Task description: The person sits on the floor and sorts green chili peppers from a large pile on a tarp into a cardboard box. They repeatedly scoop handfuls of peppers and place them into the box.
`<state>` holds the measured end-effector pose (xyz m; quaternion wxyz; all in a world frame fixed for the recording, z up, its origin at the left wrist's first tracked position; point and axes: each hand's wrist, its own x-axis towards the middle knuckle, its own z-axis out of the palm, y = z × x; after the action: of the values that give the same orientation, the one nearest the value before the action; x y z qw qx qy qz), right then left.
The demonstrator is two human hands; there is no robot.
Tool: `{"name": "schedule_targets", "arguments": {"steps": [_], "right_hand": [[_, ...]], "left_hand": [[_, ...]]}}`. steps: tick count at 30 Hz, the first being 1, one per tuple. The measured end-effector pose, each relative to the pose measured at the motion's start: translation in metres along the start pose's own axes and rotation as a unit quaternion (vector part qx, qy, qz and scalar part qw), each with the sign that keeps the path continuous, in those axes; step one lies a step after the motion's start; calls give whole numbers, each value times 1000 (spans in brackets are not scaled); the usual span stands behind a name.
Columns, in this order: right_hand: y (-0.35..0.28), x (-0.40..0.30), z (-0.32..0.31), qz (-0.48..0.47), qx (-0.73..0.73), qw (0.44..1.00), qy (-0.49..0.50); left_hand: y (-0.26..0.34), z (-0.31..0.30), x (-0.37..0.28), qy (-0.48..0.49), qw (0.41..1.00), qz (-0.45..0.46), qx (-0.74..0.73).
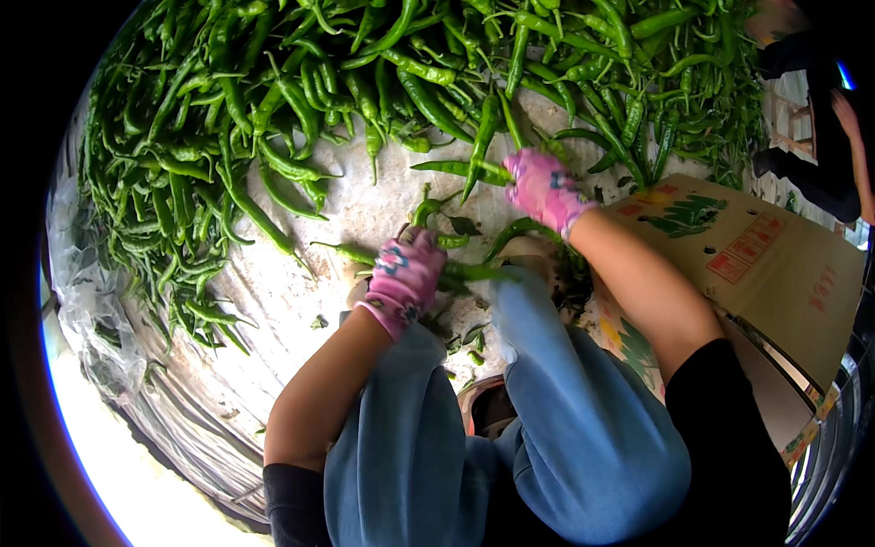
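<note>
My left hand, in a pink patterned glove, is closed around several long green chili peppers that stick out on both sides of the fist, in front of my knees. Farther forward and to the right, my right hand, in a matching glove, has its fingers on green peppers at the near edge of the pile. One pepper points up from these fingers. How firmly they grip is hard to tell because of blur. Between the hands a curved pepper lies on the pale ground sheet.
A printed cardboard box with open flaps stands at my right. The pepper heap spreads across the far side and left. Clear plastic film lies at the left edge. Leaves and pepper bits are scattered by my knees. Another person is at the far right.
</note>
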<state>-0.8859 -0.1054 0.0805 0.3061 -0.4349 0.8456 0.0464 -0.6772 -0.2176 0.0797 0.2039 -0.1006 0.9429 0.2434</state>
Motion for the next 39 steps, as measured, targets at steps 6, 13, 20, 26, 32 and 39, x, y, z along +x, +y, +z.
{"name": "schedule_targets", "arguments": {"steps": [6,13,20,26,32,39], "right_hand": [[3,-46,62,-47,-160,984,65],[18,-20,79,-114,-108,965,210],[-18,-34,27,-16,37,999,21],[11,-69,37,81,642,732,213],[83,-39,74,290,232,888,272],[57,-34,59,317,175,922,140]], "left_hand": [[-14,72,15,109,989,97,-29],[-27,66,27,-88,996,0,8],[-39,1,-20,68,970,-99,-212],[-61,-34,-48,120,733,-300,-599],[-55,-25,-41,113,697,-301,-641],[-44,-22,-46,103,706,-283,-641]]}}
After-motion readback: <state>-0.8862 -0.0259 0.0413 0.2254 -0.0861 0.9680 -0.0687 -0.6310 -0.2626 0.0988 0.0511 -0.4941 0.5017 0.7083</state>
